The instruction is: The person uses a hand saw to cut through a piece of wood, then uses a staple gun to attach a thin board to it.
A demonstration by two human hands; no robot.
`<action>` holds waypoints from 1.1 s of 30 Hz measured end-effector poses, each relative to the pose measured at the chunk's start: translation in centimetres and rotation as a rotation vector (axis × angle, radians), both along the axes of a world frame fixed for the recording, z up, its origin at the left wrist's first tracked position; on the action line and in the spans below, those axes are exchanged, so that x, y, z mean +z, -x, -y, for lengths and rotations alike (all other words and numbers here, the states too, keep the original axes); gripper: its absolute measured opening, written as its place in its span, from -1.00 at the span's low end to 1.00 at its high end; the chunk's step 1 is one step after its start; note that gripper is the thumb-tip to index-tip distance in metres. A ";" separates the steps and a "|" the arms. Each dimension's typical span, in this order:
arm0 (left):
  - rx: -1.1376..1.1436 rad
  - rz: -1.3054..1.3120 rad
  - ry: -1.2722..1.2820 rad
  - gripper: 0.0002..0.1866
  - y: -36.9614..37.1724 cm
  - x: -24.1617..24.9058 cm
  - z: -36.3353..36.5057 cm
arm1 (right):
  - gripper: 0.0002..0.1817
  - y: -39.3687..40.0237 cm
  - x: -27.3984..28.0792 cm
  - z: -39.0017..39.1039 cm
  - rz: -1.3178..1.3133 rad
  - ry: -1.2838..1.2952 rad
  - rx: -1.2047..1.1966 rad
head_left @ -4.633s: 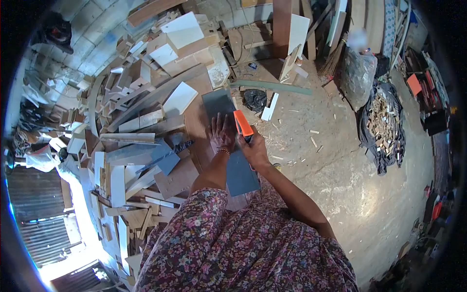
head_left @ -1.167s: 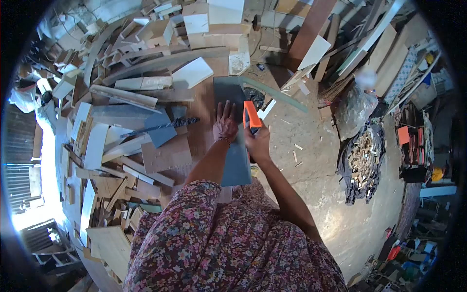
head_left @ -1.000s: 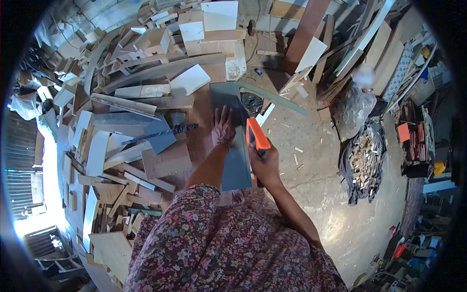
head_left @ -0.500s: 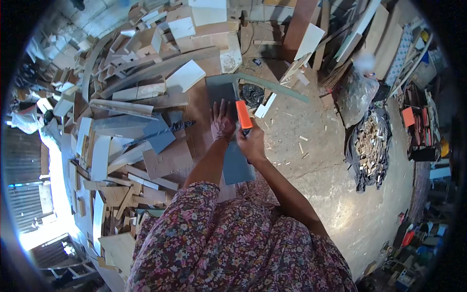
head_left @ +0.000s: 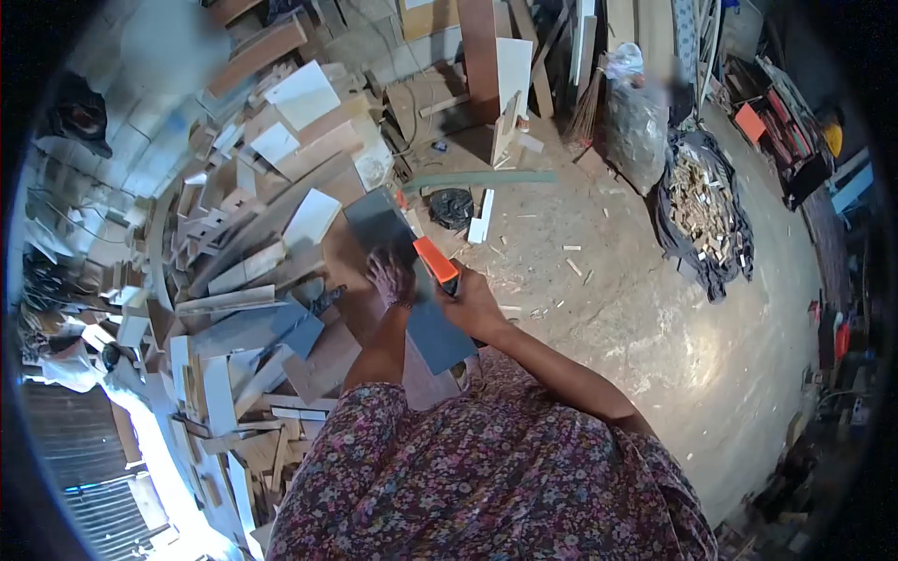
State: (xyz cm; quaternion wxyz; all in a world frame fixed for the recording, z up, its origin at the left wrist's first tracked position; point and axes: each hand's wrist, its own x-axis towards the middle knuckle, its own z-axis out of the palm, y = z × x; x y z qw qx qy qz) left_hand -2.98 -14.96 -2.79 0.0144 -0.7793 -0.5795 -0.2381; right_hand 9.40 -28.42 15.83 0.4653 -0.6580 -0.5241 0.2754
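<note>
R hand (head_left: pixel 475 304), ctr of frame, is clamped round the lower end of the orange handle (head_left: pixel 435 260), whose top sticks out over the R edge of the gray board (head_left: pixel 444 335). L hand (head_left: pixel 391 279) lies on the board, fingers a bit apart, gripping nothing. Board slants thru ctr, w/ wood scraps (head_left: pixel 220 309) at L & black bag (head_left: pixel 451 208) near its upper R side.
</note>
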 end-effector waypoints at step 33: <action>-0.141 -0.048 0.203 -0.44 0.3 2.0 2.8 | -0.78 2.6 -1.2 -0.6 -0.171 -0.027 -0.089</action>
